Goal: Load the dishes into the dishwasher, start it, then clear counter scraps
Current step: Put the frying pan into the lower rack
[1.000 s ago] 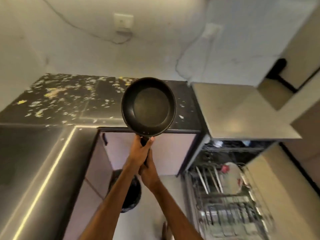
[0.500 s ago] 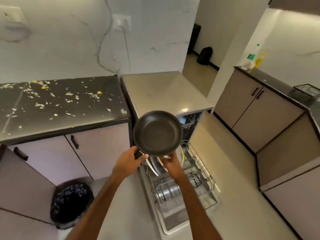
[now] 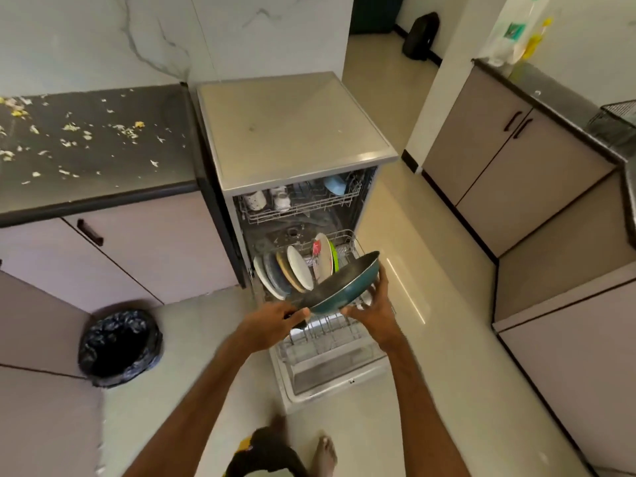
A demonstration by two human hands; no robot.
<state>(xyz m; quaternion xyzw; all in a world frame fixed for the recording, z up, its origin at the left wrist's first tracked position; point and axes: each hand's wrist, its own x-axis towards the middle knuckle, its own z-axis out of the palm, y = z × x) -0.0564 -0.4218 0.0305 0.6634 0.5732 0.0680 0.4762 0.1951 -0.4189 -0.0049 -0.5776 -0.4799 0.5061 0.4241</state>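
Observation:
A frying pan (image 3: 347, 287), black inside and teal outside, hangs tilted on edge over the pulled-out lower rack (image 3: 330, 335) of the open dishwasher (image 3: 292, 132). My left hand (image 3: 272, 321) grips its black handle. My right hand (image 3: 370, 304) holds the pan's outer wall from below with curled fingers. Several plates (image 3: 296, 270) stand upright in the rack behind the pan. Cups and a blue bowl (image 3: 335, 184) sit in the upper rack (image 3: 299, 204).
Food scraps (image 3: 75, 132) litter the dark counter (image 3: 103, 197) at left. A bin with a black bag (image 3: 120, 346) stands on the floor by the cabinets. More cabinets (image 3: 509, 166) line the right side. My bare foot (image 3: 325, 456) is near the open door (image 3: 330, 380).
The pan has come down from in front of the dishwasher top to just above the lower rack and tilted onto its edge. My right hand now holds its outer side.

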